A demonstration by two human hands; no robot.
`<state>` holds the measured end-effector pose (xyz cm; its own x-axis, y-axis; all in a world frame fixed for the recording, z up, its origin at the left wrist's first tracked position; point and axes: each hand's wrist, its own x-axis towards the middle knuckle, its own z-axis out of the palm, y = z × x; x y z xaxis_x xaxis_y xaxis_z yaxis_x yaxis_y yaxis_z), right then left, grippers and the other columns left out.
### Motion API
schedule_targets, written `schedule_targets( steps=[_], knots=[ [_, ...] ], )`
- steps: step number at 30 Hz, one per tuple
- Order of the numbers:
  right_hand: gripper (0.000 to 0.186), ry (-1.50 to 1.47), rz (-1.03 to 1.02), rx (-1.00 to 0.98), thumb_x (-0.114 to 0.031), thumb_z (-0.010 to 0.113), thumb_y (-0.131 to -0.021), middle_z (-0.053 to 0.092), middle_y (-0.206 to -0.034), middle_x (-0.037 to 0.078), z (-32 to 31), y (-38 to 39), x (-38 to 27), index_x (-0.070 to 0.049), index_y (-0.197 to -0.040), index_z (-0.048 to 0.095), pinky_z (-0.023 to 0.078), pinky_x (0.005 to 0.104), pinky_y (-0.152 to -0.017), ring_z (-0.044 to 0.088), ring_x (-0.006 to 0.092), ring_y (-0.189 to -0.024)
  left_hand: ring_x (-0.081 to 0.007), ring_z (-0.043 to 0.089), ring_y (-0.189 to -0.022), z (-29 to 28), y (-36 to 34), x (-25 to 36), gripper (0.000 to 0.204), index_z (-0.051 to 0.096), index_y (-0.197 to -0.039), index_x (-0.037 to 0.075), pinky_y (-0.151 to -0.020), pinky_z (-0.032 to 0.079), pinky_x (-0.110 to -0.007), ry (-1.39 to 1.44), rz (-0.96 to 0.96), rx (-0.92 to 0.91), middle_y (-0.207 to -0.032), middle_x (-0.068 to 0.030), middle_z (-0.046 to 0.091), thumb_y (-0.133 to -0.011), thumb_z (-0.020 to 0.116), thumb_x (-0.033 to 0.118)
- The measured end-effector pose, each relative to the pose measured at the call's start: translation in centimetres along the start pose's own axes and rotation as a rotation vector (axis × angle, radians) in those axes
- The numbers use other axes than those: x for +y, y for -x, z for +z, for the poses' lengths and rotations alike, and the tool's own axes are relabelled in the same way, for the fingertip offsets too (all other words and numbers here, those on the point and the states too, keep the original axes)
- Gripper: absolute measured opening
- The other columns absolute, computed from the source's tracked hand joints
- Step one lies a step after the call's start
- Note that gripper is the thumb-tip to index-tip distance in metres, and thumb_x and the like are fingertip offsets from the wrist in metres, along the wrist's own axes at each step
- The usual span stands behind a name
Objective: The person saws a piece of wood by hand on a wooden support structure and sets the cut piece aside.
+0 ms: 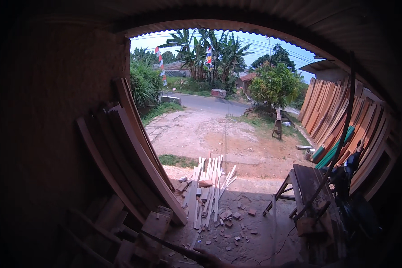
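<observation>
At the bottom centre of the head view, what looks like my right hand point(207, 259) is dimly visible, apparently closed on a long dark strip point(174, 245) that slants up to the left. The strip passes by a rough wooden block point(156, 223) among shadowed timber pieces. My left hand is not in view. Just ahead on the floor lie loose pale strips point(216, 187) and several small wood offcuts point(228, 214).
Tall boards point(134, 161) lean at the left wall. A worn wooden bench point(306, 178) stands right, crossed by a dark pole, beside a dark motorbike-like shape point(359, 205). More planks point(326, 111) line the outside right. A small trestle point(277, 127) stands on the driveway before a road.
</observation>
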<state>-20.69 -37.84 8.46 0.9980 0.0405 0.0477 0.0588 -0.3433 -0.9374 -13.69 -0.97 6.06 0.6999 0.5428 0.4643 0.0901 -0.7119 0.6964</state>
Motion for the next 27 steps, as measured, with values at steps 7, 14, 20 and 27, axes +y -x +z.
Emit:
schedule_targets(
  steps=[7, 14, 20, 27],
  knots=[
    [0.046, -0.025, -0.066, -0.011, -0.022, 0.061, -0.096, 0.056, -0.131, 0.018, 1.7, 0.3, -0.7, -0.011, -0.139, 0.05, 0.048, 0.036, -0.092, 0.06, 0.0291, -0.114, -0.0431, 0.05, -0.12, 2.6, -4.5, -10.9, 0.048, 0.055, -0.126, -0.007, -0.106, 0.037, -0.05, -0.12, 0.011, -0.01, -0.13, -0.0282, 0.052, -0.094, 0.054, 0.028],
    [0.047, 0.045, 0.006, -0.038, -0.024, 0.059, -0.097, 0.05, -0.136, 0.019, 1.2, 0.9, -1.2, -0.005, -0.138, 0.047, 0.044, 0.0369, -0.098, 0.054, 0.0314, -0.122, -0.0426, 0.053, -0.117, 2.6, -4.0, -7.9, 0.04, 0.057, -0.122, -0.006, -0.102, 0.041, -0.046, -0.141, -0.095, -0.341, -0.121, -0.0277, 0.058, -0.092, 0.055, 0.021],
    [0.048, 0.137, 0.002, -0.042, -0.025, 0.06, -0.096, 0.051, -0.135, 0.019, 1.7, 0.8, -0.7, -0.006, -0.139, 0.048, 0.044, 0.0364, -0.098, 0.055, 0.0309, -0.122, -0.0451, 0.062, -0.094, 2.3, -5.2, -9.6, 0.026, 0.064, -0.096, -0.006, -0.082, 0.049, -0.049, -0.239, 0.114, -0.272, -0.096, -0.028, 0.065, -0.084, 0.064, 0.018],
    [0.046, 0.013, -0.028, -0.035, -0.019, 0.063, -0.094, 0.063, -0.122, 0.016, 2.2, 0.9, -2.0, -0.006, -0.137, 0.05, 0.05, 0.0337, -0.088, 0.064, 0.0235, -0.109, -0.0425, 0.061, -0.105, 2.1, -6.1, -7.9, 0.037, 0.061, -0.11, -0.005, -0.091, 0.048, -0.046, -0.189, 0.034, -0.45, -0.108, -0.0263, 0.064, -0.087, 0.065, 0.023]
  ],
)
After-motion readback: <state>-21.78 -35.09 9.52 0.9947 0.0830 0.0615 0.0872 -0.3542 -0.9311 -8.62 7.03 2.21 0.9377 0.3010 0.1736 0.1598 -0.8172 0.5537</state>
